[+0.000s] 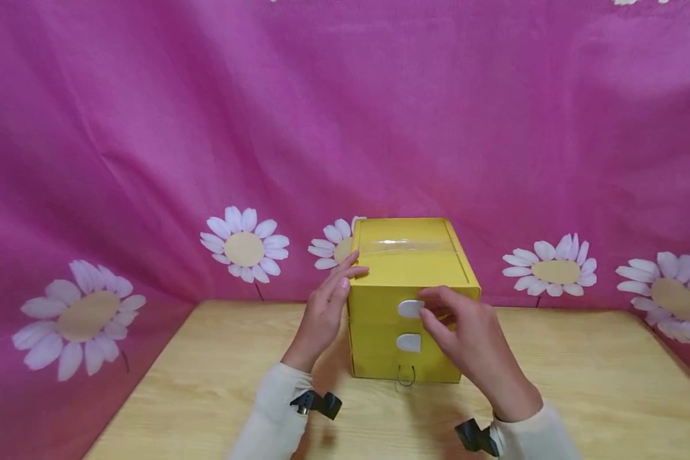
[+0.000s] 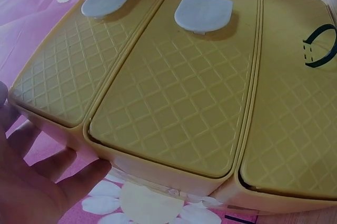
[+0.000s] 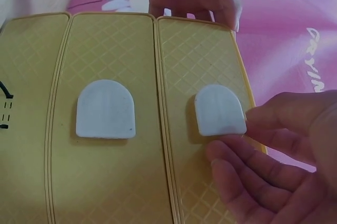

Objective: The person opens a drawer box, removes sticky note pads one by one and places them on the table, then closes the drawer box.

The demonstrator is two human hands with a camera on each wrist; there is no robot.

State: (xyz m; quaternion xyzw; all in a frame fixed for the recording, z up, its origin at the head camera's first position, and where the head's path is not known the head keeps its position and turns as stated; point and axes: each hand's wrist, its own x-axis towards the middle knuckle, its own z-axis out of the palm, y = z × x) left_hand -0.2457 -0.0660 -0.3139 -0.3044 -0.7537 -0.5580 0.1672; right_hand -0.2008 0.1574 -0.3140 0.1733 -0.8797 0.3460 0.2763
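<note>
A yellow drawer box (image 1: 374, 332) stands on the table, three diamond-patterned drawer fronts towards me. White rounded handles sit on the top drawer (image 3: 220, 111) and the middle drawer (image 3: 105, 111); the lowest front carries a thin dark loop (image 1: 406, 377). All the drawers look closed. My right hand (image 1: 471, 326) pinches the edge of the top white handle with its fingertips. My left hand (image 1: 326, 313) rests against the box's left side near the upper front corner, fingers spread and fairly straight; the left wrist view shows those fingertips on the side wall.
Clear tape (image 1: 408, 245) runs across the box top. The light wooden table (image 1: 224, 377) extends to both sides of the box. Behind it hangs a pink cloth (image 1: 345, 115) with white daisies. A black strap mount (image 1: 317, 404) sits at each wrist.
</note>
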